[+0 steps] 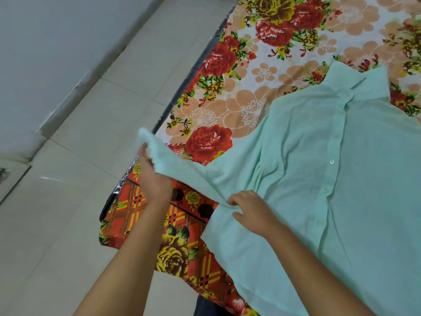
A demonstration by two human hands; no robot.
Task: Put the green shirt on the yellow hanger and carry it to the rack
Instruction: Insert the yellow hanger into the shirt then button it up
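A pale green button-up shirt [319, 167] lies front up on the bed, collar toward the top right. One sleeve stretches out to the left over the bed's edge. My left hand [152, 176] grips that sleeve near its cuff and holds it lifted. My right hand [250, 210] pinches the same sleeve close to the armpit, fingers bunching the fabric. No yellow hanger and no rack are in view.
The bed carries a flowered sheet [262, 76] with red roses, and a red checked cloth [182, 236] hangs over its near corner. Pale floor tiles [79, 179] lie to the left, bounded by a grey wall [34, 53].
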